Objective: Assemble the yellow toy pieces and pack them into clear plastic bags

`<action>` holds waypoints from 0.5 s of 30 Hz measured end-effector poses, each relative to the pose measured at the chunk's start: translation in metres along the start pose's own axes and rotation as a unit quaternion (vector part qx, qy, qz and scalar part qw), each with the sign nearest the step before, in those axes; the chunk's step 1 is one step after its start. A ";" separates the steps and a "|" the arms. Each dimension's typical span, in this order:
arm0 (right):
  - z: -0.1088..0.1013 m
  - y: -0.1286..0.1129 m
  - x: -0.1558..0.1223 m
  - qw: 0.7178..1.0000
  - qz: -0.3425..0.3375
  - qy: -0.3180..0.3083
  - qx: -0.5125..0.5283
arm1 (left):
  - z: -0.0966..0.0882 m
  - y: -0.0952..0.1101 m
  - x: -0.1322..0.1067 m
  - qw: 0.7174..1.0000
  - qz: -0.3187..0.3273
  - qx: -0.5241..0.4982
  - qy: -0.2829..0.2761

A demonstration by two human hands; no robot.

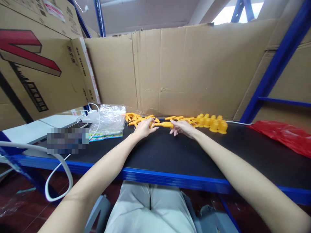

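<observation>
A long yellow plastic piece (163,124) lies across the far part of the black shelf top (170,155), held at both ends. My left hand (143,128) pinches its left end and my right hand (181,127) grips its right end, fingers curled. A pile of curved yellow parts (135,118) lies just behind my left hand. More curved yellow parts (181,119) lie behind my right hand. To their right stands a cluster of yellow bottle-shaped pieces (213,123).
A clear plastic bag (109,120) over a colourful sheet lies at the left, beside a white charger (92,114) and cable. A red plastic bag (284,134) lies at the right. Cardboard walls (189,71) back the shelf, a blue upright (274,64) stands right.
</observation>
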State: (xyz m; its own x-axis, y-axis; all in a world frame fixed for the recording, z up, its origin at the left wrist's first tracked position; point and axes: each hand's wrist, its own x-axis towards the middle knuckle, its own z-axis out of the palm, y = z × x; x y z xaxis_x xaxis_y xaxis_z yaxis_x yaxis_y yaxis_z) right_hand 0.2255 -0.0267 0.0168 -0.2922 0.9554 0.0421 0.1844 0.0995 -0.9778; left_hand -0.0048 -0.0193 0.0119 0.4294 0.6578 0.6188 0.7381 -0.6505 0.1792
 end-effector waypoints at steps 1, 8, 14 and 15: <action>0.000 0.000 0.000 1.000 0.005 0.001 0.003 | 0.000 0.000 0.000 1.000 -0.001 0.000 0.000; 0.000 0.004 0.004 1.000 0.026 0.009 0.011 | 0.000 0.001 0.000 1.000 -0.005 -0.004 0.002; 0.002 0.004 0.005 0.998 0.052 0.027 0.034 | 0.000 0.002 0.000 1.000 -0.011 -0.002 0.004; 0.002 0.004 0.005 0.997 0.058 0.030 0.041 | -0.001 0.002 0.000 1.000 -0.014 -0.001 0.003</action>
State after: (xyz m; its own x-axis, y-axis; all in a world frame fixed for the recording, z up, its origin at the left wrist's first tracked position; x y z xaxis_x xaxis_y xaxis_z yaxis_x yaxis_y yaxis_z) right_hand 0.2226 -0.0223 0.0131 -0.2167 0.9742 -0.0628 0.1359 -0.0336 -0.9902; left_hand -0.0035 -0.0212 0.0126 0.4055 0.6730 0.6186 0.7483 -0.6330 0.1981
